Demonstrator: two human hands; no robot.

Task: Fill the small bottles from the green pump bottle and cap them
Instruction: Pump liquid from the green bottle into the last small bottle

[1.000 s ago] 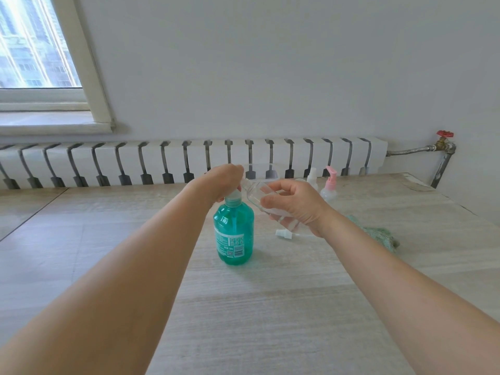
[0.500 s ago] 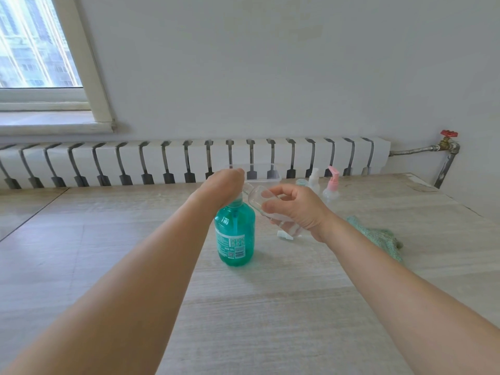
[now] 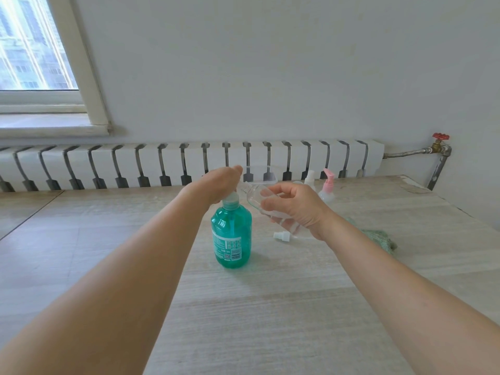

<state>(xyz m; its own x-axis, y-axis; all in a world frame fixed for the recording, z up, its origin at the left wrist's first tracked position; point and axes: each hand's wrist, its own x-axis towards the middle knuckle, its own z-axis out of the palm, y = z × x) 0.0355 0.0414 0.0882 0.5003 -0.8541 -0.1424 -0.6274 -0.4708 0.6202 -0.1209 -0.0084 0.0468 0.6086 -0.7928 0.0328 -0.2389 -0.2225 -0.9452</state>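
The green pump bottle [image 3: 231, 234] stands upright in the middle of the wooden table [image 3: 270, 307]. My left hand [image 3: 219, 185] lies on top of its pump head, palm down, and hides the nozzle. My right hand [image 3: 295, 209] grips a small clear bottle [image 3: 257, 196], tilted with its open mouth toward the pump. A loose white spray cap [image 3: 281, 236] lies on the table below that hand. Behind stand a small bottle with a pink pump [image 3: 326, 188] and one with a white top [image 3: 309, 178].
A green cloth [image 3: 378, 238] lies at the right of the table. A clear plastic box [image 3: 261, 175] sits at the table's far edge by the radiator [image 3: 162, 163]. A pipe with a red valve [image 3: 439, 142] runs at the far right; a window is upper left.
My left hand has stayed on the pump head and my right hand has kept the clear bottle at the nozzle; both have shifted only slightly.
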